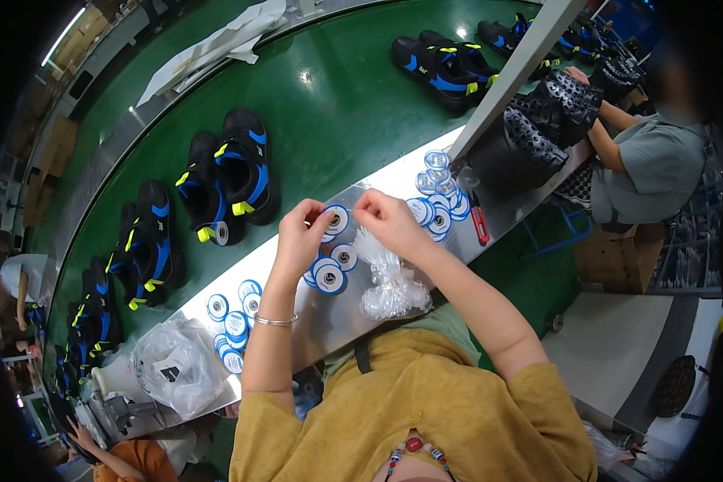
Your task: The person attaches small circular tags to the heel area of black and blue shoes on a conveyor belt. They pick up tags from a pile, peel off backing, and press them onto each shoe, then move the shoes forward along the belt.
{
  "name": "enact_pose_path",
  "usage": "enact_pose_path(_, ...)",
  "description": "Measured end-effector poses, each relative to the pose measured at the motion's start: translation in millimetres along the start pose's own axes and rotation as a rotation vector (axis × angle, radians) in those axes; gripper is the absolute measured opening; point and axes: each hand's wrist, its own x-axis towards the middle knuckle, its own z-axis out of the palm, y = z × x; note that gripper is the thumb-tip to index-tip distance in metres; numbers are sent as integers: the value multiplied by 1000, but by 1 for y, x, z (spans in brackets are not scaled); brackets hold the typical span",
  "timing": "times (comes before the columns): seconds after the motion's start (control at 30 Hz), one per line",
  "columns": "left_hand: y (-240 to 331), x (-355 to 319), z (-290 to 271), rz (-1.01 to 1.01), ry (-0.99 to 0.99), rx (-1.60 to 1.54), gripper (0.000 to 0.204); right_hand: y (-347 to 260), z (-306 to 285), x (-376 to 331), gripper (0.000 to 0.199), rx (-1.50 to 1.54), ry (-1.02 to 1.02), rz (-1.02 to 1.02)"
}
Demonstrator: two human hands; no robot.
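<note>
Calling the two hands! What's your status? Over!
Bare left hand: seemingly pinching a round white, blue-rimmed tag. Bare right hand: pinched shut; anything held too small to tell. Gathered clear plastic strands close below it, possibly in the way.

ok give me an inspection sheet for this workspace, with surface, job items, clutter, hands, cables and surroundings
surface: metal ledge alongside a green belt
job items: blue-rimmed round tags in several clusters; bundle of clear plastic strands in front of the person
clutter: crumpled clear bag at left; red tool at right
hands: left hand and right hand curled on either side of one tag; exact grip unclear
cables: nothing seen
surroundings: black-and-blue shoes on the belt; seated co-worker at right beside black boots
</note>
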Motion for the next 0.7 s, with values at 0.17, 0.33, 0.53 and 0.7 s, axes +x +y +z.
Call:
enact_pose_path(0.17, 14, -10, 7, 29, 90, -100, 14, -7, 12, 4, 13, -63, 116, -147)
enact_pose_path(0.33, 2, -13, 18, 270, 246, 59, 9, -11, 15, 3, 11, -175, 176, -253)
enact_pose_path(0.53, 15, -24, 29, 767, 452, 428, 20, 2, 18, 3, 8, 170, 114, -249)
enact_pose_path(0.7, 11, -27, 30, 895, 530, 540, 24, -9, 14, -5, 8, 470, 5, -67)
